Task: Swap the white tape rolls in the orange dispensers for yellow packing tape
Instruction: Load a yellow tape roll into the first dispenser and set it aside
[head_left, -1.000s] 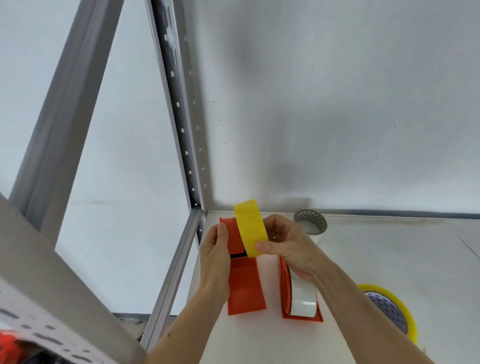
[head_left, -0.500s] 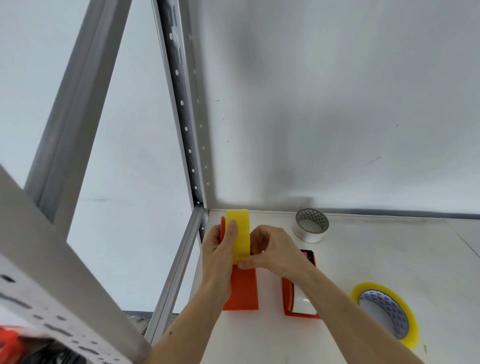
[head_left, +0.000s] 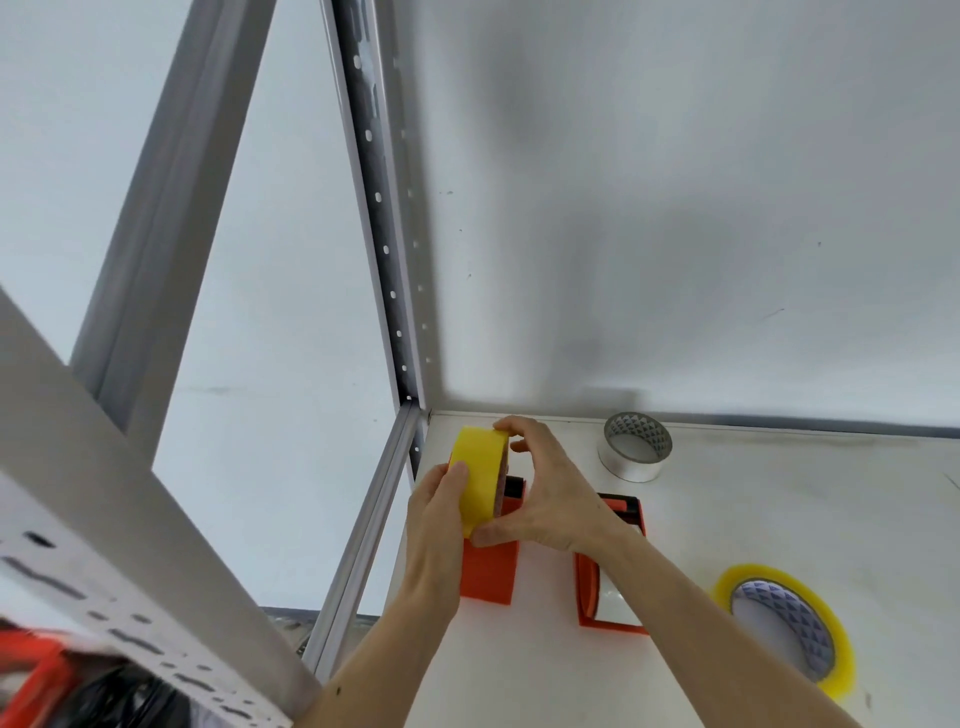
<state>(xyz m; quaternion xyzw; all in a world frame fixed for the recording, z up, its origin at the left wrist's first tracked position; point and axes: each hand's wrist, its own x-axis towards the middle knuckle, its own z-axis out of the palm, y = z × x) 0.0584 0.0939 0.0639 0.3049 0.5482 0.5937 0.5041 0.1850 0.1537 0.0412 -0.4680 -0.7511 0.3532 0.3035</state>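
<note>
1. The right hand (head_left: 550, 499) is clamped on a yellow tape roll (head_left: 480, 475), fingertips over its top edge and thumb under its near edge, holding it upright on its rim.
2. The left hand (head_left: 439, 512) is closed on the same roll from the other side, thumb pressed on the yellow band; I cannot tell whether its fingers also grip the dispenser behind.
3. The roll sits over the far end of the left orange dispenser (head_left: 491, 571), which lies on the white shelf (head_left: 519, 675) near its back left corner. How far it is seated on the hub is hidden by the hands.
4. Just to the right lies a second orange dispenser (head_left: 613, 571), with a white tape roll (head_left: 615, 608) seemingly inside it.
5. Farther out, a loose white roll (head_left: 636, 447) lies flat by the back wall, and a spare yellow roll (head_left: 789, 629) lies flat near the right forearm.
6. Step in hand, as I judge it: loading yellow tape into the first dispenser, roughly halfway through the whole swap.
7. The next move calls for pressing the roll squarely onto the hub with the dispenser held steady, then feeding the loose end toward the front.
8. After that, the second dispenser needs its white roll removed and the spare yellow one fitted.
</note>
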